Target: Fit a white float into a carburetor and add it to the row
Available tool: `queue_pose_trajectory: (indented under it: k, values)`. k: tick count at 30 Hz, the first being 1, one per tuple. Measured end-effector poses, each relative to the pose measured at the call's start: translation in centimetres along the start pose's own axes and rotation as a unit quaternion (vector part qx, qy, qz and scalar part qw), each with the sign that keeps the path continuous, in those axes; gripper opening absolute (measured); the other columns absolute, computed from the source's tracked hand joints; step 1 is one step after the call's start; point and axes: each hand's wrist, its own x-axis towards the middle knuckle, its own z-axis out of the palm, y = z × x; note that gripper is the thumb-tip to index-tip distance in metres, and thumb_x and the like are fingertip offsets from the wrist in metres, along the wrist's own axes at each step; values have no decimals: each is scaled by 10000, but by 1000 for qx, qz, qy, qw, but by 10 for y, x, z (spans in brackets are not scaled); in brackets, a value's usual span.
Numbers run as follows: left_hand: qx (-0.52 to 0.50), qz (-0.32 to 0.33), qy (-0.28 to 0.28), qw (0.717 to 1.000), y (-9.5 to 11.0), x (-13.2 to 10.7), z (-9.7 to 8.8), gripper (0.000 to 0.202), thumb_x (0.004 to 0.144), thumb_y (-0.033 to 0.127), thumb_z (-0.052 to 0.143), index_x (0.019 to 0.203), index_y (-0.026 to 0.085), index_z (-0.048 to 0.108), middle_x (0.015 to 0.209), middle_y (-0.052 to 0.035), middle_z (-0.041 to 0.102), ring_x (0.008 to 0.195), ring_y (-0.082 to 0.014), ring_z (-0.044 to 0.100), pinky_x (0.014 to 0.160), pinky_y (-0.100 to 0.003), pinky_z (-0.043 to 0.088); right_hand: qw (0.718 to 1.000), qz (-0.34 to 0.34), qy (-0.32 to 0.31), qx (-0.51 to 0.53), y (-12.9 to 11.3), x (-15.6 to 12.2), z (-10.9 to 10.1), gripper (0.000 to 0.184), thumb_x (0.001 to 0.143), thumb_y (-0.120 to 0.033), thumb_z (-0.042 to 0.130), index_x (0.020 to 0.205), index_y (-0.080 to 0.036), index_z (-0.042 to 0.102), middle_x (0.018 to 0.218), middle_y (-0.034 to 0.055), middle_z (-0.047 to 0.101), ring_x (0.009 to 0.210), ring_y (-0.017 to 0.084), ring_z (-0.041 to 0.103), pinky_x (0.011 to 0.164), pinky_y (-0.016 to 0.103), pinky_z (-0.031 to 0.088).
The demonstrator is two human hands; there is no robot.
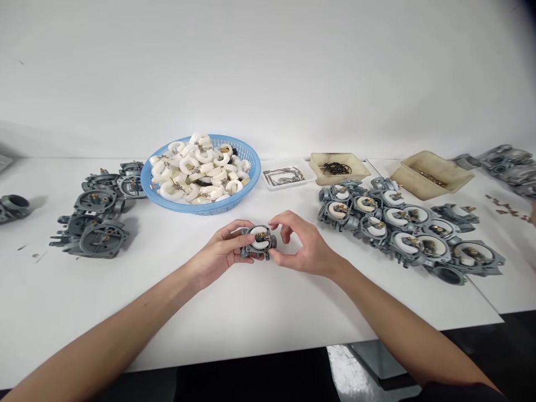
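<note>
My left hand (pixel 228 247) grips a small grey carburetor body (pixel 247 252) by its left side, thumb on top. A white ring-shaped float (pixel 260 244) sits in the carburetor's round opening, with brass parts in its middle. On the other side, my right hand (pixel 305 243) is curved with thumb and forefinger apart, close to the carburetor's right edge. Nothing shows between those fingers; whether the fingertips touch the metal I cannot tell.
A blue basket (pixel 146 187) heaped with white floats stands behind. Carburetors without floats (pixel 103 239) lie left; several with floats (pixel 405 243) lie right. A clear tray (pixel 310 177) of thin pins, a bin (pixel 360 172) of black rings and another bin (pixel 456 177) of brass bits line the back.
</note>
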Motion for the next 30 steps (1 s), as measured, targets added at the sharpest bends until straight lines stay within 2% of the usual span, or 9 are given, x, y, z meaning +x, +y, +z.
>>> queue_pose_trajectory:
  k: [6, 14, 19, 24, 30]
  values:
    - [-4, -3, 1, 1000, 0, -1, 0, 364, 873, 281, 808, 1179, 229, 617, 1103, -81, 748, 833, -225, 778, 714, -268, 605, 999, 19, 4, 30, -1, 0, 3, 512, 840, -188, 710, 1303, -276, 510, 1093, 17, 644, 666, 96, 523, 673, 273, 522]
    - [0, -10, 6, 1000, 2, -2, 1, 374, 855, 278, 822, 1165, 223, 621, 1091, -81, 745, 831, -235, 779, 708, -280, 608, 997, 72, -6, 35, 0, -1, 2, 486, 859, -221, 715, 1299, -285, 519, 1062, 20, 668, 660, 110, 533, 738, 307, 537]
    - [3, -16, 0, 1000, 3, -2, 0, 379, 857, 275, 817, 1173, 225, 613, 1097, -82, 744, 843, -236, 778, 723, -284, 608, 998, 58, 0, 5, -1, -2, 2, 476, 857, -216, 720, 1289, -283, 532, 1053, 17, 688, 663, 113, 548, 719, 293, 532]
    - [14, -20, -10, 1000, 4, -2, 1, 310, 916, 347, 748, 1159, 213, 610, 1071, -105, 751, 854, -267, 782, 713, -298, 610, 999, 52, 4, -1, 0, -2, 2, 446, 860, -217, 720, 1268, -276, 551, 1047, 12, 696, 659, 109, 544, 704, 282, 529]
    - [10, -23, 0, 1000, 6, -1, 4, 286, 922, 321, 734, 1152, 206, 608, 1047, -111, 757, 820, -256, 779, 701, -290, 607, 999, 42, -1, 6, 1, 0, 2, 455, 858, -222, 709, 1281, -272, 549, 1063, 22, 687, 650, 111, 533, 711, 295, 540]
